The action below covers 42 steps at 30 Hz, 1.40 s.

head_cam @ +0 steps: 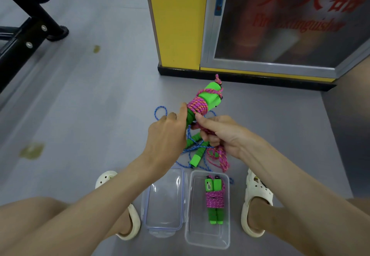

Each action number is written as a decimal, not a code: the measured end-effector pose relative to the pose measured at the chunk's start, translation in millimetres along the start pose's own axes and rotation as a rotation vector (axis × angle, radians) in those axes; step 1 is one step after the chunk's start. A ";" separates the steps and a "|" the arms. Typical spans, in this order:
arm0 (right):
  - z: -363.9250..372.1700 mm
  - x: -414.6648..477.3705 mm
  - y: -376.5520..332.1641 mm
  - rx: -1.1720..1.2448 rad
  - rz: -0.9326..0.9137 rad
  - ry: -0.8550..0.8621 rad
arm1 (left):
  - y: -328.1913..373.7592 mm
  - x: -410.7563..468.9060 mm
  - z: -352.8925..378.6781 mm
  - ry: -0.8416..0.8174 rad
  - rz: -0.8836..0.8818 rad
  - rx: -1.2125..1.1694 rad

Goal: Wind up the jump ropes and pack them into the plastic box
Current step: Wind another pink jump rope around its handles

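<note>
Pink jump rope: half-wound round paired green handles, long axis slanting away and rightward.
Left grip: clasping the handles' lower end.
Right grip: pinching the loose cord just below the coil, nearer it.
Plastic box: sitting open on the floor below.

Pink jump rope being held above the floor, partly wound round green handles, tail hanging loose. Blue jump rope lying tangled on the floor beneath. Wound pink bundle lying lengthwise in the open plastic box.
</note>
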State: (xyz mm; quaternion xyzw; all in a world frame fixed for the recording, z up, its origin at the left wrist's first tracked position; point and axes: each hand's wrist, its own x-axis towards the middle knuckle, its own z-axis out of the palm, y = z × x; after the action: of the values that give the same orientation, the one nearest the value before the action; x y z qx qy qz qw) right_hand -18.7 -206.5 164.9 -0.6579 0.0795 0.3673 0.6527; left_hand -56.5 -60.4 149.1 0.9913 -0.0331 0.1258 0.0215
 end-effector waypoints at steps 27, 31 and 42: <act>-11.8 1.3 7.4 -0.263 -0.084 0.003 | -13.1 13.4 -9.6 -0.516 -0.810 -1.502; -23.4 1.9 8.4 -0.485 -0.005 0.007 | -29.1 20.8 -11.4 -0.375 -0.880 -1.506; -51.0 0.4 6.3 -0.501 0.139 0.099 | -75.4 19.8 -3.8 -0.089 -0.976 -1.314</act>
State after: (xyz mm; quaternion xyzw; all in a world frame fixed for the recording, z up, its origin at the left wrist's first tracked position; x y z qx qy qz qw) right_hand -2.8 -254.0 153.4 -0.8091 0.0628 0.3868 0.4380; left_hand -32.9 13.8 155.2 0.6835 0.3341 0.0179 0.6488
